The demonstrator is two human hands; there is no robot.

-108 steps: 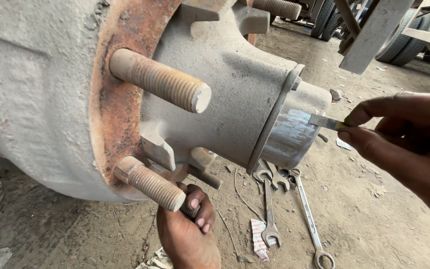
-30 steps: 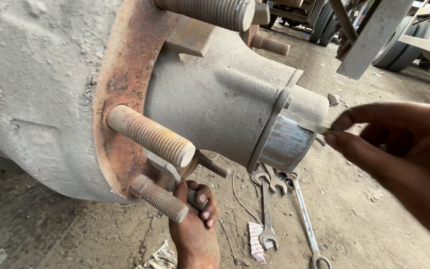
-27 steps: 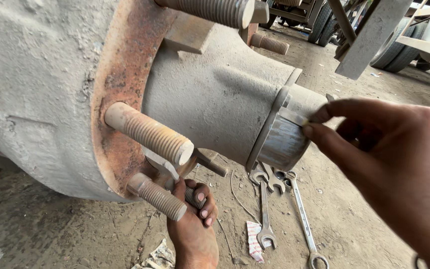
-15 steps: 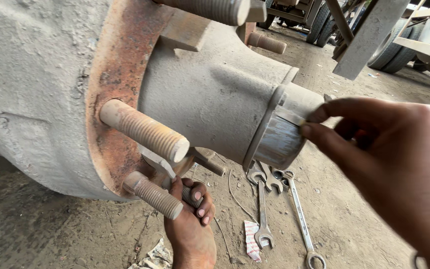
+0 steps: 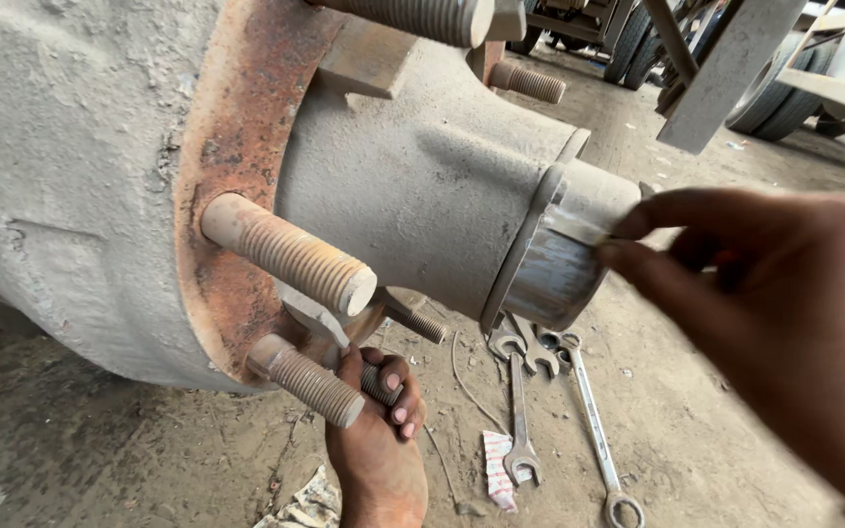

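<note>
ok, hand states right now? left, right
Left hand: closed on a stud under the hub.
Right hand: fingers pinched at the hub cap; any held object can't be told.

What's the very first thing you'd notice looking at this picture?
The huge grey wheel hub fills the left and middle, with a rusty ring and thick threaded studs poking out. The right hand pinches at the shiny metal cap on the hub's end, while the left hand grips a stud underneath. Spanners lie on the dusty ground below the cap.
</note>
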